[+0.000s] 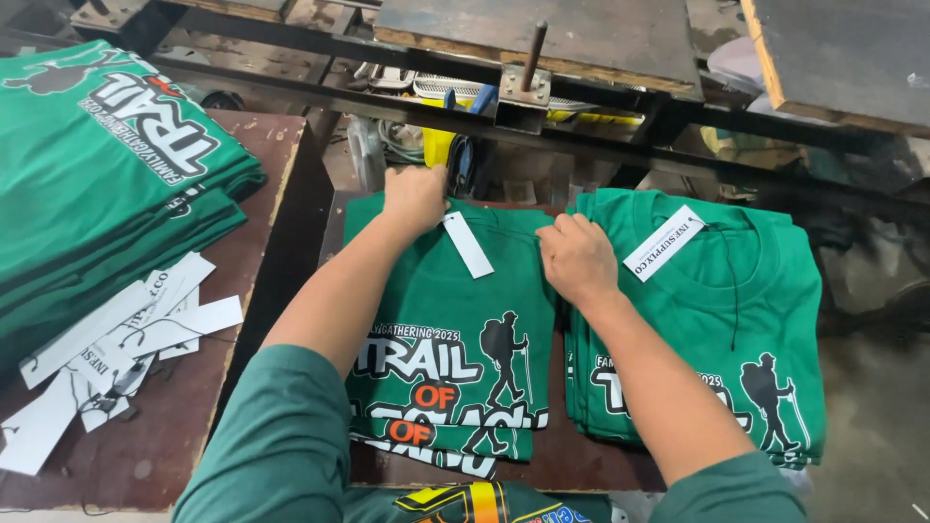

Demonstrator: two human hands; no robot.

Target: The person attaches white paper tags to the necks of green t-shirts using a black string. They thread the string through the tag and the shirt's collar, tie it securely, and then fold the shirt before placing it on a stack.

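A folded green printed T-shirt (455, 320) lies on top of a short stack in front of me. My left hand (415, 197) rests on its collar at the far left, fingers curled onto the fabric. My right hand (575, 260) presses the shirt's right shoulder edge. A white paper hang tag (468, 245) lies on the collar between my two hands. To the right sits a second stack of green shirts (717, 329) with a white tag (665, 242) on a black string.
A taller pile of green shirts (97, 184) sits at the left on a brown wooden table (174, 455), with several loose white tags (116, 339) beside it. A dark metal frame (523, 97) and boards run across the back.
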